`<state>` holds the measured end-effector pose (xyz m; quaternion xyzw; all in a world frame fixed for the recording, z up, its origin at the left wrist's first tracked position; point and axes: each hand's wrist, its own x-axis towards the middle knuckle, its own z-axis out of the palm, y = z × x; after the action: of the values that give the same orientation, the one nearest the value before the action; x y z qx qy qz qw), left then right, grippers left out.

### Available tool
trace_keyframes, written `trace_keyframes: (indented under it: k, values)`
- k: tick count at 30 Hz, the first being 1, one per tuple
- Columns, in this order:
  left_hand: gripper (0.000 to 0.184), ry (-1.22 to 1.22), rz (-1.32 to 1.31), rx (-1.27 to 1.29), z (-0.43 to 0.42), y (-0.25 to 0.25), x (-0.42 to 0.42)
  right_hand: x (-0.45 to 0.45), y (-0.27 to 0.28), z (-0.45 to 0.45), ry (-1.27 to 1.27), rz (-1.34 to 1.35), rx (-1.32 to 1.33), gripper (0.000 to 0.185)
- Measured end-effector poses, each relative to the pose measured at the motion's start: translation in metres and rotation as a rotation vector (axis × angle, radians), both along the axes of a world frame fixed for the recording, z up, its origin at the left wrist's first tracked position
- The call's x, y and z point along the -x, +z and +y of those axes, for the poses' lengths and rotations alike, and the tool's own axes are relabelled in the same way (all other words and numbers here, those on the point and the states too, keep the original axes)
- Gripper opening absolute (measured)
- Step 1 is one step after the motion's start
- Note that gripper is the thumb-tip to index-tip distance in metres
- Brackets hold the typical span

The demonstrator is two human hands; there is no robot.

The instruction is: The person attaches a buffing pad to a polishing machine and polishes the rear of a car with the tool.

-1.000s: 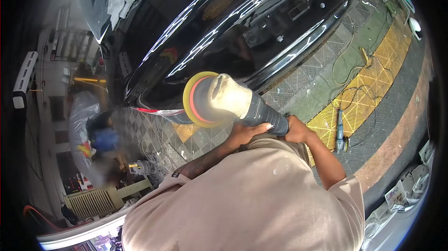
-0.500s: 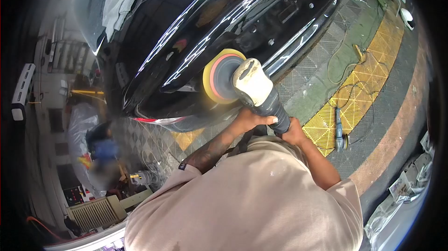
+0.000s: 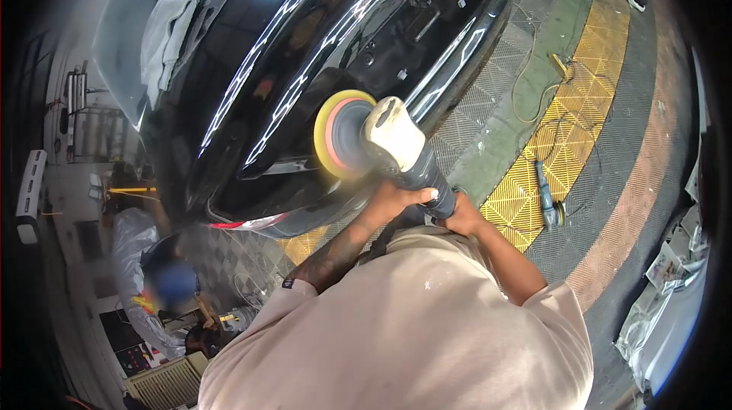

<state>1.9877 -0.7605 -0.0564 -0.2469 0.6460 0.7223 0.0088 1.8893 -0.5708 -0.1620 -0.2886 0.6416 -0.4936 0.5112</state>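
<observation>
A polisher (image 3: 429, 175) with a pale, stained head cover and dark body is held by both my hands. My left hand (image 3: 400, 198) wraps around its body just behind the head, thumb on top. Close behind, my right hand (image 3: 461, 217) grips the dark rear end. The polisher's round yellow pad (image 3: 326, 136), with a pink ring and grey backing, is against or very near the glossy black rear panel of a car (image 3: 297, 181); its contact face is hidden. A red and clear tail light (image 3: 248, 223) lies below left of the pad.
A grey towel (image 3: 168, 40) rests on the car's rear glass. Another blue polisher (image 3: 547, 198) lies on the yellow and black floor tiles (image 3: 512, 216), with cords around it. At lower left are a plastic-covered object (image 3: 133, 250) and a beige slatted panel (image 3: 168, 385).
My view has shifted, so the car and floor sit farther left. The polisher also appears slightly farther left. Both hands keep their grip on it.
</observation>
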Motion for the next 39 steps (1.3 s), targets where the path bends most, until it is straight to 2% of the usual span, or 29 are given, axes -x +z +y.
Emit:
trace_keyframes:
  k: [5, 7, 9, 10, 12, 16, 17, 18, 19, 20, 21, 23, 25, 27, 28, 29, 31, 33, 39]
  values:
    - [0.057, 0.156, 0.038, -0.099, 0.028, -0.013, 0.007, 0.034, 0.011, 0.017, 0.153, 0.043, -0.037, 0.036]
    - [0.057, 0.202, 0.129, -0.102, 0.032, -0.014, 0.004, 0.032, 0.021, 0.018, 0.131, 0.036, -0.005, 0.036]
    - [0.058, 0.172, 0.096, -0.144, 0.023, -0.015, 0.006, 0.024, 0.022, 0.018, 0.054, 0.046, -0.091, 0.036]
    - [0.06, 0.08, 0.057, -0.15, 0.013, -0.016, 0.01, 0.018, 0.02, 0.017, 0.054, 0.046, -0.091, 0.036]
    - [0.064, -0.045, 0.027, -0.099, -0.002, -0.014, 0.015, 0.006, 0.017, 0.007, -0.114, 0.054, -0.069, 0.035]
    - [0.061, -0.051, 0.035, -0.017, -0.016, -0.011, -0.007, 0.005, 0.029, -0.007, -0.113, 0.097, -0.046, 0.033]
    - [0.06, -0.091, -0.023, 0.148, -0.017, -0.003, -0.015, 0.009, 0.031, -0.009, -0.014, 0.102, -0.034, 0.033]
    - [0.062, -0.018, 0.074, 0.144, -0.007, 0.009, -0.02, 0.014, 0.033, -0.013, 0.083, 0.108, -0.02, 0.033]
    - [0.063, 0.052, 0.17, 0.139, 0.003, 0.017, -0.026, 0.018, 0.031, -0.016, 0.077, 0.107, -0.017, 0.033]
    - [0.067, 0.166, 0.182, 0.074, 0.013, 0.012, -0.034, 0.02, 0.028, -0.017, 0.142, 0.15, -0.017, 0.034]
    - [0.067, 0.154, 0.176, 0.071, 0.013, 0.007, -0.038, 0.019, 0.025, -0.015, 0.204, 0.19, -0.021, 0.034]
    - [0.068, 0.091, 0.145, 0.11, 0.01, 0.003, -0.041, 0.014, 0.013, -0.012, 0.187, 0.167, -0.049, 0.036]
    - [0.064, 0.101, 0.124, 0.037, 0.011, -0.001, -0.032, 0.011, -0.003, -0.007, 0.189, 0.156, -0.082, 0.038]
    - [0.059, 0.036, -0.034, 0.093, 0.009, -0.004, -0.017, 0.009, -0.015, -0.001, 0.101, 0.127, -0.074, 0.039]
    - [0.058, 0.035, -0.013, 0.038, 0.009, -0.004, -0.006, 0.011, -0.017, 0.001, 0.11, 0.129, -0.078, 0.039]
    - [0.06, 0.032, -0.099, 0.037, 0.009, 0.0, 0.004, 0.012, -0.014, 0.001, 0.068, 0.071, -0.05, 0.038]
    - [0.06, 0.03, -0.057, -0.097, 0.007, -0.023, 0.019, 0.013, -0.019, 0.002, 0.022, 0.013, -0.027, 0.037]
    - [0.06, 0.019, -0.05, -0.094, 0.01, -0.022, 0.027, 0.013, -0.028, 0.0, 0.01, -0.02, 0.093, 0.035]
    - [0.06, 0.149, 0.003, -0.089, 0.03, -0.033, 0.006, 0.016, -0.034, 0.018, 0.109, -0.1, -0.04, 0.036]
